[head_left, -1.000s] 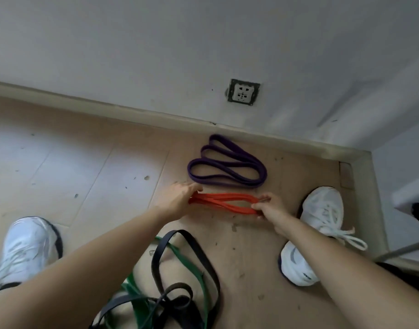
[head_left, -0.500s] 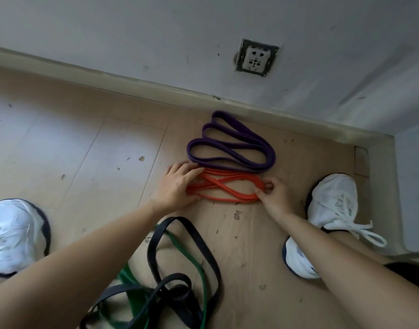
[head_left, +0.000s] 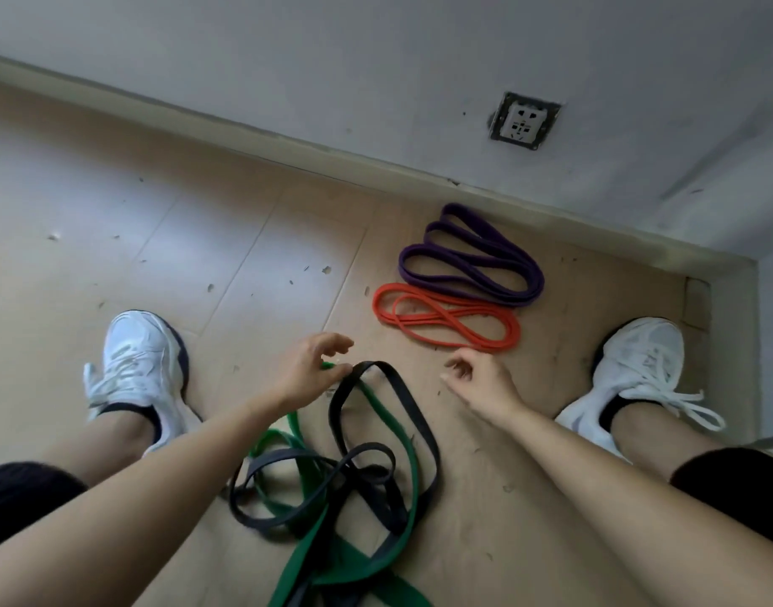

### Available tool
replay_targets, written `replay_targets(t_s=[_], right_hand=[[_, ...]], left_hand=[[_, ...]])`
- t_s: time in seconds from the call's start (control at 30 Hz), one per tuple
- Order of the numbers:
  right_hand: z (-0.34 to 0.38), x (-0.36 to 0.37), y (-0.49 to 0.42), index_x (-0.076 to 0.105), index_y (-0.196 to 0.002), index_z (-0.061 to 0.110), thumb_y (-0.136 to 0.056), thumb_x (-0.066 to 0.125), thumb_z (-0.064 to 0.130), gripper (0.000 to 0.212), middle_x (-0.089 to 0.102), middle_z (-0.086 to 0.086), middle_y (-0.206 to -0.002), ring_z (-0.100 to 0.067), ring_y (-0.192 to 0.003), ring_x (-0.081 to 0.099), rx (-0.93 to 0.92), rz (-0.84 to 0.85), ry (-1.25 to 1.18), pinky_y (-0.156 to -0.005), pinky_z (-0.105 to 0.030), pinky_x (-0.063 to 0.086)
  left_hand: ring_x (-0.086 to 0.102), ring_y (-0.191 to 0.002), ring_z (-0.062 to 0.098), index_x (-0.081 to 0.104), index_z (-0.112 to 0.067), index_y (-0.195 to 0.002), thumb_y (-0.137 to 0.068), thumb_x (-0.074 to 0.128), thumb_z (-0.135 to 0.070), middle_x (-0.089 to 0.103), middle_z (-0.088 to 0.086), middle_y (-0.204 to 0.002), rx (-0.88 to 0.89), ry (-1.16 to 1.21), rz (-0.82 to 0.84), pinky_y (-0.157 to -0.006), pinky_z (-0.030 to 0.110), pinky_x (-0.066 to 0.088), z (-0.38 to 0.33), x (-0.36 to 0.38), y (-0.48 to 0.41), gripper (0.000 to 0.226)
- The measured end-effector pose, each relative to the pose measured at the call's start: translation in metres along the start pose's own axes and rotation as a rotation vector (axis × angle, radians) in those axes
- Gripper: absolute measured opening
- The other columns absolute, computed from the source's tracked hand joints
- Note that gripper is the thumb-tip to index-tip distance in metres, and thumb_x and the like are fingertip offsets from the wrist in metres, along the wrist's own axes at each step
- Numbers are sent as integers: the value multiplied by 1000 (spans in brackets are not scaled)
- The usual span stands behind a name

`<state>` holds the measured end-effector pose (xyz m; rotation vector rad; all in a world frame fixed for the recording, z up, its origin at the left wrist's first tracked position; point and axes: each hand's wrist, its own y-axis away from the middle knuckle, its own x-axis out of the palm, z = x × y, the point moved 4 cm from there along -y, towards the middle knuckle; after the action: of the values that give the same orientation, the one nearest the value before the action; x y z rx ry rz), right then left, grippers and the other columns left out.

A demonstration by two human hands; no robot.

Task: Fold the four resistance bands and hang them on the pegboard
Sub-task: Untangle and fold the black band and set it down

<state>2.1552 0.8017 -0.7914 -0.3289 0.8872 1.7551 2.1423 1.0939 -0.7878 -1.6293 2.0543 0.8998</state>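
Two folded bands lie on the wood floor near the wall: a purple band (head_left: 476,256) and, just in front of it, an orange band (head_left: 446,317). Closer to me, a black band (head_left: 413,409) and a green band (head_left: 345,558) sprawl tangled together between my feet. My left hand (head_left: 310,370) hovers at the top loop of the black band, fingers loosely spread, its thumb close to the band's end. Just right of that loop, my right hand (head_left: 481,383) holds nothing, its fingers loosely curled. No pegboard is in view.
My white shoes stand on either side of the bands, the left shoe (head_left: 135,361) and the right shoe (head_left: 638,370). A baseboard (head_left: 288,146) runs along the white wall, which has a socket (head_left: 525,122). A corner closes the floor at right.
Both hands have let go of the orange band, which now lies folded on the floor. They have drawn back toward me, to the black and green tangle. My view has tilted down.
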Motion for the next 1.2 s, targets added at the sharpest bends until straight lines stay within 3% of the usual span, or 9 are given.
replay_targets(t_s=[0.1,0.27,0.37,0.47,0.57,0.8,0.93,1.03,1.2], right_hand=[[9,32,15,71,-109,21,-84,77,30,28,69,5,-93,-15,-85,64,-23,134,111,-83,-32,53],[16,68,44,62,-128,22,-86,74,37,46,62,0,-122,-21,-108,62,-84,283,309,-94,-33,50],[21,80,61,59,-134,28,-90,69,39,46,55,3,-120,-19,-114,56,-163,320,348,-92,-31,47],[30,89,72,41,-151,37,-90,65,38,65,50,3,-125,-17,-119,50,-206,380,364,-97,-34,46],[37,95,73,33,-155,39,-88,63,35,74,51,1,-134,-24,-121,56,-138,419,331,-100,-38,48],[75,80,71,67,-123,30,-81,65,20,43,65,-2,-115,-27,-110,64,-114,531,487,-88,-33,53],[131,41,76,65,-130,22,-79,68,0,55,66,1,-110,-3,-77,59,-206,487,140,-70,-23,54],[173,14,90,62,-131,16,-81,66,-9,56,66,-3,-113,-13,-90,62,-188,564,-100,-81,-27,53],[234,-39,113,70,-105,1,-93,70,12,16,74,-5,-94,-12,-84,66,-262,512,-254,-74,-29,46]], left_hand=[[65,-96,21,71,-14,-112,-78,71,-40,67,-1,-104,-64,55,30,-90,47,55,16,6,36,43],[59,-108,16,67,-31,-118,-75,48,-80,65,-11,-108,-100,-294,235,-96,37,44,27,16,88,68],[53,-114,12,63,-37,-124,-79,51,-81,68,-13,-115,28,-541,407,-108,37,29,26,25,110,64],[54,-113,16,66,-36,-121,-87,60,-58,69,-10,-112,71,-634,462,-111,38,28,27,23,116,41],[63,-105,20,69,-31,-116,-92,61,-35,72,-5,-106,-15,-510,461,-99,34,41,20,8,115,26],[58,-67,7,69,-25,-85,-89,66,-13,64,-8,-72,-230,-18,432,-61,16,43,-21,-43,115,13],[56,-65,9,68,-17,-77,-91,61,-3,62,-2,-69,-223,216,400,-63,17,45,-75,-89,121,22],[59,-72,13,68,-19,-76,-94,58,-8,62,0,-72,-181,332,338,-67,21,48,-113,-124,132,24],[55,-69,15,62,-11,-78,-94,55,-17,60,4,-71,-76,404,145,-67,29,43,-172,-175,151,18]])
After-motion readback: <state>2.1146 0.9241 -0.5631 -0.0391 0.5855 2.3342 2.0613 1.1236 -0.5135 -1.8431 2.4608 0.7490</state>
